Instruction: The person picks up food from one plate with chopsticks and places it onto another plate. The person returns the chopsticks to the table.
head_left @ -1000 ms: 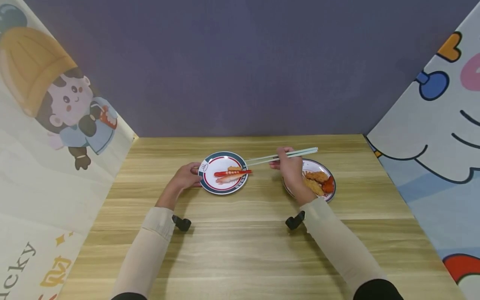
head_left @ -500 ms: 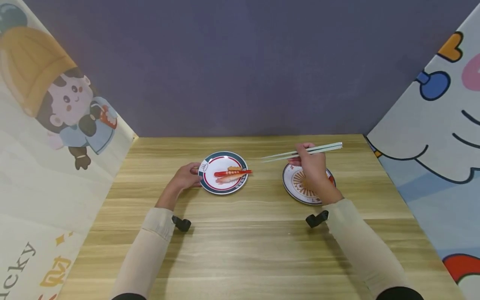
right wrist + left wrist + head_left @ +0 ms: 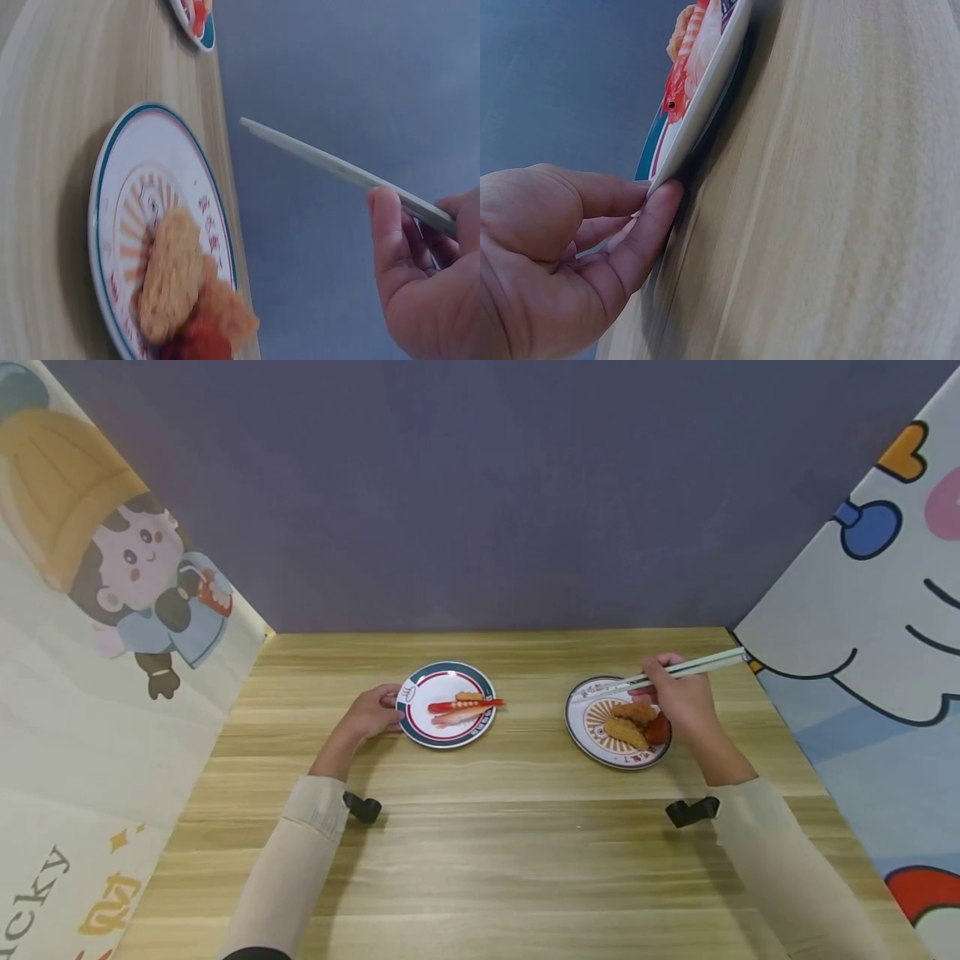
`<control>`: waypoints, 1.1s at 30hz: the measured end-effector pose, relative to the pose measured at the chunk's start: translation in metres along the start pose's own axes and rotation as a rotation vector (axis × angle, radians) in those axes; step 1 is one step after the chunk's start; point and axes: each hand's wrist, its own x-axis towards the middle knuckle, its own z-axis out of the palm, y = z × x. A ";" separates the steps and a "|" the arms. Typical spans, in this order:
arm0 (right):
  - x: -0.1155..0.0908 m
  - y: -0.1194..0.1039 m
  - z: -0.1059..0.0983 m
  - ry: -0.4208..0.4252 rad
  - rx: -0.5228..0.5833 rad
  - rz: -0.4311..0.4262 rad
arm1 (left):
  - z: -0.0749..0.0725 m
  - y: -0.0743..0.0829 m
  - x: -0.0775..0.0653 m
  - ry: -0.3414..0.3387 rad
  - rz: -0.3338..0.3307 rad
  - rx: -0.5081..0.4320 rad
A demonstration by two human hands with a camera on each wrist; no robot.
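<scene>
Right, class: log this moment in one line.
left hand: pinches round teal-banded white plate; right hand: holds slender pale-green chopsticks; chopstick tips: nothing held

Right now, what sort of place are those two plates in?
Probably a small indoor booth, though I can't be sure: a wood-grain tabletop lies between a cartoon-printed left panel and a cartoon-printed right panel, with a plain purple-grey back wall.

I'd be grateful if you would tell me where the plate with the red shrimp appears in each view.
Head: the shrimp plate is just left of centre, its rim held by the left hand.
Left wrist: shrimp plate at top centre, steeply angled.
Right wrist: shrimp plate cut off by the top edge, left of centre.
Shared landmark: wooden tabletop.
</scene>
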 end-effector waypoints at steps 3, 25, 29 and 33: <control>-0.004 0.003 -0.011 0.018 -0.084 -0.024 | 0.001 0.000 0.001 0.003 -0.009 0.003; -0.008 0.012 -0.060 0.071 -0.306 -0.078 | 0.002 0.000 0.004 0.005 -0.012 0.025; -0.009 0.013 -0.060 0.071 -0.354 -0.069 | 0.001 -0.001 0.005 0.006 -0.007 0.019; -0.010 0.017 -0.061 0.069 -0.383 -0.040 | 0.000 -0.003 0.006 0.011 -0.008 0.015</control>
